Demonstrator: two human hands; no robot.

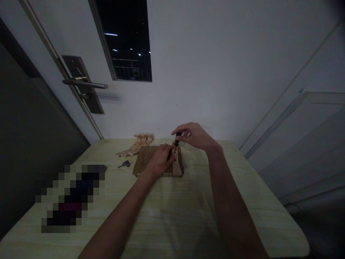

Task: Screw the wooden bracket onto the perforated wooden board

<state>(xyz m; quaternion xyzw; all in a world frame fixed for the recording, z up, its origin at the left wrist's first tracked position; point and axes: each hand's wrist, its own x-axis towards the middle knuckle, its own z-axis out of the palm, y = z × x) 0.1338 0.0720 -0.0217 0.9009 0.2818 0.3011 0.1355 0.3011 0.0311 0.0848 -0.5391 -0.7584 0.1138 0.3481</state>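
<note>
My right hand (192, 135) pinches the dark handle of a small screwdriver (177, 139), its fingers closed around the top. The screwdriver points down, its tip at a pale wooden piece (177, 167) with holes in it. That piece lies on the right side of a brown cardboard slab (142, 162) whose surface is pitted with small holes. My left hand (162, 158) rests over the slab, its bent fingers closed against the wooden piece and holding it down. Whether a screw sits under the tip is too small to tell.
Several similar wooden pieces (139, 144) lie stacked behind the slab to the left. A little heap of metal screws (125, 164) is beside it. A pixelated dark object (78, 194) lies on the left of the table (167, 223). A white door with a handle (86, 84) stands behind.
</note>
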